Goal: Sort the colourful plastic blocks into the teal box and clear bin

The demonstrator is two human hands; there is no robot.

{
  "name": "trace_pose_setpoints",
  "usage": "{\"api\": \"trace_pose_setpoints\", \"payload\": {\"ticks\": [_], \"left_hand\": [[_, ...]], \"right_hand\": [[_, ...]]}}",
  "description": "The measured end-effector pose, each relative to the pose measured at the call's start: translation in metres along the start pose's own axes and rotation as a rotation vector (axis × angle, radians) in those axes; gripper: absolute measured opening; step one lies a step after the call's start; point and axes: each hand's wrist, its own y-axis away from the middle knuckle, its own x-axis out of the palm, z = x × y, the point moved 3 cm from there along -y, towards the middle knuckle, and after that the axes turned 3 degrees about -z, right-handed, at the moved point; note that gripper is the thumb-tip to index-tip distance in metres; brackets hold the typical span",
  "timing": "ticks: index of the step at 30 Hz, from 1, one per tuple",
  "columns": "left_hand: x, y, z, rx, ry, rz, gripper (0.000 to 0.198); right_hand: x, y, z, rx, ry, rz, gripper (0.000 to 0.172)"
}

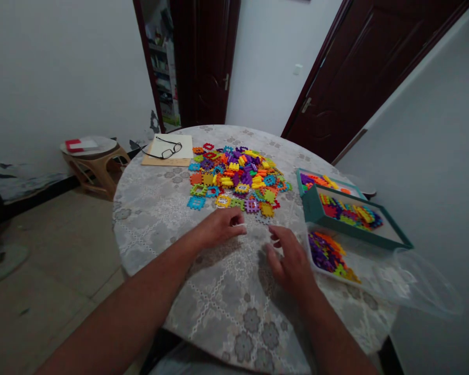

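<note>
A pile of colourful plastic interlocking blocks (238, 177) lies on the round table (160, 208), just beyond both hands. My left hand (219, 226) rests on the cloth with its fingers curled and pinched on a small pale piece I cannot make out. My right hand (291, 260) lies beside it on the cloth, fingers bent loosely and apart, holding nothing. Neither hand touches the pile; the nearest blocks are a hand's width ahead.
A teal box (316, 211) and its lid (303, 174), both with blocks in them, sit at the right. A clear plastic tray (375, 263) of blocks lies nearer. Glasses (168, 151) lie on a paper pad at the far side. A stool (96, 161) stands left, dark doors behind.
</note>
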Motion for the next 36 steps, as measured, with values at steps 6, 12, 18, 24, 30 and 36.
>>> {"api": "trace_pose_setpoints", "payload": {"ticks": [6, 12, 18, 24, 30, 36], "left_hand": [[0.034, 0.009, -0.024, 0.045, 0.218, 0.191, 0.01], [0.035, 0.009, -0.017, 0.017, 0.202, 0.183, 0.011], [0.037, 0.007, -0.019, 0.052, 0.138, 0.187, 0.01], [-0.001, -0.006, -0.01, 0.031, -0.18, -0.269, 0.018], [-0.056, -0.01, 0.016, -0.043, -0.427, -0.838, 0.019], [-0.083, -0.007, 0.04, -0.084, -0.49, -1.0, 0.024]], "right_hand": [[0.016, 0.001, 0.006, -0.042, -0.036, 0.127, 0.043], [0.012, 0.001, 0.008, -0.072, -0.078, 0.113, 0.042], [0.01, -0.003, 0.008, -0.05, -0.159, 0.069, 0.03], [-0.053, -0.018, -0.014, 0.133, 0.076, -0.242, 0.021], [-0.147, 0.007, -0.071, 0.393, 0.402, -0.576, 0.025], [-0.222, 0.062, -0.132, 0.504, 0.777, -0.624, 0.034]]}}
